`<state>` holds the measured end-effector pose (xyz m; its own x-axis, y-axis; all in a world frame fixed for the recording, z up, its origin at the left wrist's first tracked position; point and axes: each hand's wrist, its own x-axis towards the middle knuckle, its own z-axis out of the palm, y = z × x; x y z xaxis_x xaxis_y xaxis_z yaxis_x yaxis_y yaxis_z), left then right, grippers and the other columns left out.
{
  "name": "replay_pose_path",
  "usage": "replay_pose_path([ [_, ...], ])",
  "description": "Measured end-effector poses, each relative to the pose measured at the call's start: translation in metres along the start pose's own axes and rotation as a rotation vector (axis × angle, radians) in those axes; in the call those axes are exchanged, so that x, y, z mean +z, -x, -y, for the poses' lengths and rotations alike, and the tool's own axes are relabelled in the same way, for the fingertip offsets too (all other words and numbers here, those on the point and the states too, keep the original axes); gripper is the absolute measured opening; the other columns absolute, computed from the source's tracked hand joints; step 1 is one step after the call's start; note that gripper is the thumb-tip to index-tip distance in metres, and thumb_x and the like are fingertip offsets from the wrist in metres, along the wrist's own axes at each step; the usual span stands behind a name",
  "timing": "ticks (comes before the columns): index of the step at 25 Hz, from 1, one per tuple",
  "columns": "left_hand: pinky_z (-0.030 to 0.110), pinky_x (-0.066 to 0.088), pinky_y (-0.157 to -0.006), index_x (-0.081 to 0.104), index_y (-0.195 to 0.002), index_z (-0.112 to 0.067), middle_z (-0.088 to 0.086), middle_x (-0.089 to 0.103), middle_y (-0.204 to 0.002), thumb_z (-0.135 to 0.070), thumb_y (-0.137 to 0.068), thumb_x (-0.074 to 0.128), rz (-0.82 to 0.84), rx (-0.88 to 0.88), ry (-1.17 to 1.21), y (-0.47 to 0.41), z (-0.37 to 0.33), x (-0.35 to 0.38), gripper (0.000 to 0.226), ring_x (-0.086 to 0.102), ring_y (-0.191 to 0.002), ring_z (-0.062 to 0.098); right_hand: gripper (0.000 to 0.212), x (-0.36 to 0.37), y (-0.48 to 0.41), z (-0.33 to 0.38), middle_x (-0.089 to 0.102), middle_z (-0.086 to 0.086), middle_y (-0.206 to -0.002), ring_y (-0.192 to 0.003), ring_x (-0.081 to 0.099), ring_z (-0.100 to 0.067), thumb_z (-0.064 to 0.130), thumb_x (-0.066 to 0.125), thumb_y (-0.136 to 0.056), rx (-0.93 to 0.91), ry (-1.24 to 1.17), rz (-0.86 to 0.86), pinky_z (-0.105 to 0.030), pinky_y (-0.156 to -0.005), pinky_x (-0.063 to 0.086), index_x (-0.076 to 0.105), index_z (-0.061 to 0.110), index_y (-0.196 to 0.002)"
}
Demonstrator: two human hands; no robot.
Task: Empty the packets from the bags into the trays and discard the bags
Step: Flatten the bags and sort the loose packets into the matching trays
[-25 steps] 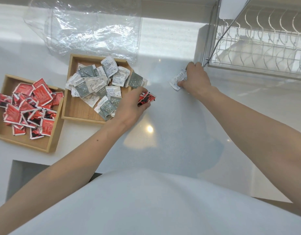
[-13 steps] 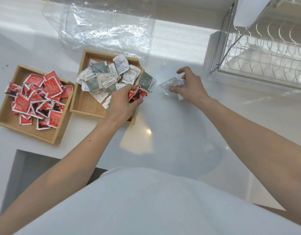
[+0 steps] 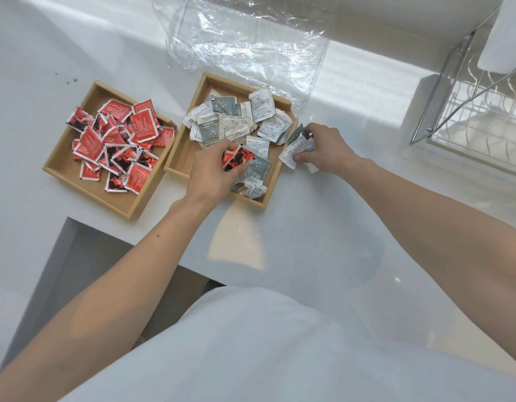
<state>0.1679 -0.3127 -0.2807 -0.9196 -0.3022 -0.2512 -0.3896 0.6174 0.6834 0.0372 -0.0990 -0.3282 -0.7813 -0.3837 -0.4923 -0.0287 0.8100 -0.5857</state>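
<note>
Two wooden trays stand side by side on the white counter. The left tray (image 3: pixel 62 169) holds several red packets (image 3: pixel 117 140). The right tray (image 3: pixel 204 85) holds several grey and white packets (image 3: pixel 236 123). My left hand (image 3: pixel 213 169) hovers over the right tray's near side, shut on red packets (image 3: pixel 237 159). My right hand (image 3: pixel 326 149) is at that tray's right edge, shut on a few white and grey packets (image 3: pixel 297 147). A crumpled clear plastic bag (image 3: pixel 251 44) lies flat behind the right tray.
A wire dish rack (image 3: pixel 477 111) stands at the right, with a white object (image 3: pixel 503 33) above it. The counter has a cut-out edge (image 3: pixel 68 221) at the near left. My white shirt fills the bottom of the view.
My right hand carried the white packets from beside the rack leftward to the right tray's edge. My left hand moved left with the red packets, from off the tray's right side to above it.
</note>
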Motion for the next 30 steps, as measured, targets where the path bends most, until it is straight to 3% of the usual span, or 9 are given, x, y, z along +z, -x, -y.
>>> replay_pose_path([
  [5, 0.005, 0.035, -0.057, 0.065, -0.097, -0.018, -0.007, 0.062, -0.081, -0.022, -0.078, 0.081, -0.020, -0.006, 0.005, 0.006, 0.012, -0.004, 0.025, 0.055, -0.069, 0.002, 0.037, 0.008, 0.009, -0.004, 0.046, -0.014, -0.102, -0.090, 0.048, -0.027, 0.022, 0.084, -0.074, 0.004, -0.064, -0.114, -0.027, -0.071, 0.031, 0.060, 0.011, -0.099],
  [8, 0.010, 0.040, -0.061, 0.067, -0.101, -0.016, -0.001, 0.066, -0.087, -0.024, -0.077, 0.082, -0.015, -0.003, 0.025, 0.011, 0.014, -0.008, 0.029, 0.060, -0.074, 0.014, 0.032, 0.010, 0.026, -0.006, 0.057, -0.014, -0.104, -0.090, 0.056, -0.029, 0.021, 0.085, -0.071, 0.012, -0.182, -0.191, -0.027, -0.068, 0.037, 0.057, 0.017, -0.085],
  [13, 0.041, 0.061, -0.069, 0.072, -0.102, -0.019, 0.004, 0.073, -0.089, -0.026, -0.074, 0.082, -0.027, -0.074, 0.205, 0.022, 0.021, -0.017, 0.031, 0.070, -0.084, 0.025, 0.026, 0.020, 0.063, 0.011, 0.071, -0.009, -0.101, -0.081, 0.065, -0.020, 0.017, 0.083, -0.074, 0.050, -0.439, -0.265, -0.035, -0.072, 0.055, 0.060, 0.012, -0.085],
  [17, 0.027, 0.060, -0.063, 0.072, -0.105, -0.016, 0.007, 0.073, -0.095, -0.016, -0.078, 0.080, -0.040, -0.136, 0.269, 0.030, 0.034, -0.033, 0.028, 0.069, -0.084, 0.021, 0.027, 0.042, 0.073, 0.039, 0.073, -0.010, -0.099, -0.085, 0.069, -0.022, 0.014, 0.084, -0.073, 0.089, -0.683, -0.239, -0.044, -0.081, 0.058, 0.066, 0.011, -0.092],
  [19, 0.035, 0.062, -0.068, 0.072, -0.106, -0.016, 0.006, 0.073, -0.095, -0.018, -0.078, 0.081, -0.054, -0.144, 0.284, 0.026, 0.049, -0.048, 0.030, 0.070, -0.083, 0.021, 0.028, 0.056, 0.071, 0.056, 0.073, -0.014, -0.102, -0.095, 0.071, -0.030, 0.013, 0.085, -0.071, 0.135, -0.793, -0.233, -0.050, -0.087, 0.058, 0.067, 0.013, -0.092],
  [22, 0.038, 0.062, -0.070, 0.072, -0.106, -0.014, 0.008, 0.073, -0.094, -0.016, -0.077, 0.080, -0.032, -0.118, 0.301, 0.014, 0.075, -0.075, 0.031, 0.071, -0.086, 0.026, 0.038, 0.081, 0.063, 0.085, 0.073, -0.018, -0.105, -0.101, 0.070, -0.035, 0.014, 0.085, -0.069, 0.179, -0.889, -0.246, -0.055, -0.090, 0.055, 0.066, 0.004, -0.100],
  [24, 0.039, 0.061, -0.073, 0.071, -0.104, -0.016, 0.005, 0.073, -0.092, -0.016, -0.075, 0.081, 0.001, -0.075, 0.292, 0.000, 0.093, -0.097, 0.030, 0.071, -0.087, 0.025, 0.039, 0.099, 0.056, 0.107, 0.073, -0.015, -0.106, -0.099, 0.071, -0.032, 0.018, 0.087, -0.068, 0.229, -0.925, -0.303, -0.055, -0.091, 0.055, 0.066, 0.008, -0.099],
  [28, 0.029, 0.057, -0.071, 0.068, -0.101, -0.016, 0.003, 0.072, -0.093, -0.013, -0.076, 0.080, 0.043, -0.038, 0.276, -0.027, 0.133, -0.143, 0.028, 0.069, -0.086, 0.019, 0.083, 0.143, 0.026, 0.125, 0.071, -0.010, -0.114, -0.100, 0.070, -0.033, 0.047, 0.094, -0.040, 0.337, -0.983, -0.399, -0.059, -0.086, 0.056, 0.063, 0.014, -0.110],
  [30, 0.026, 0.055, -0.069, 0.066, -0.104, -0.017, 0.003, 0.071, -0.096, -0.014, -0.078, 0.079, 0.089, -0.031, 0.251, -0.037, 0.151, -0.158, 0.030, 0.069, -0.087, 0.017, 0.089, 0.157, 0.016, 0.129, 0.069, -0.010, -0.117, -0.101, 0.069, -0.031, 0.050, 0.091, -0.038, 0.373, -0.976, -0.434, -0.055, -0.086, 0.057, 0.061, 0.013, -0.114],
])
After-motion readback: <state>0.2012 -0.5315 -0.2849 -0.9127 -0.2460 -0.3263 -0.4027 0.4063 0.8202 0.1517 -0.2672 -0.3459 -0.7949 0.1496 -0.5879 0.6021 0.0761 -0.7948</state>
